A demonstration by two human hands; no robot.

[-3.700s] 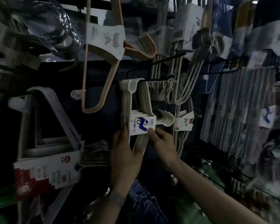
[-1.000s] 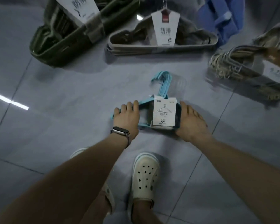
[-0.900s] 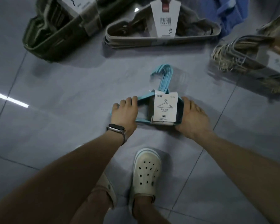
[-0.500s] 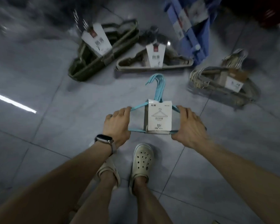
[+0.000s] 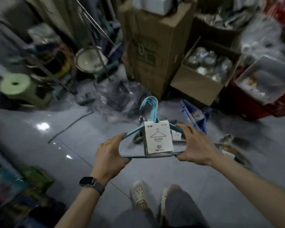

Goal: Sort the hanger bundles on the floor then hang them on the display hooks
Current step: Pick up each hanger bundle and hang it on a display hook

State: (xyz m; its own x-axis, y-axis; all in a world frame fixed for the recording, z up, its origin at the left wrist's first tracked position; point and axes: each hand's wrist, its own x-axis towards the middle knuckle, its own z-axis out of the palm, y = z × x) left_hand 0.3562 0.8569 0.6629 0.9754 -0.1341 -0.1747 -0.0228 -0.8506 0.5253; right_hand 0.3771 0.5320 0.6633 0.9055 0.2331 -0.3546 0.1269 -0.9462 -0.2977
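A bundle of light-blue hangers [image 5: 152,111] with a white paper label sleeve [image 5: 158,139] is held up in the air in front of me, hooks pointing away. My left hand [image 5: 110,153] grips its left end and my right hand [image 5: 197,145] grips its right end. Behind and below it, other hanger bundles lie on the grey tiled floor: a blue one [image 5: 193,116] to the right and a beige one [image 5: 232,151] partly hidden by my right arm.
Tall cardboard boxes [image 5: 152,45] and an open box of wrapped goods [image 5: 204,71] stand ahead. A red crate with a clear lid [image 5: 260,89] is at right. A green stool [image 5: 18,89], metal poles and a plastic bag [image 5: 120,97] crowd the left. My feet [image 5: 138,193] stand below.
I have lifted the blue hanger bundle off the floor and stood up with it. My view has swung up from the floor bundles toward the boxes and clutter.
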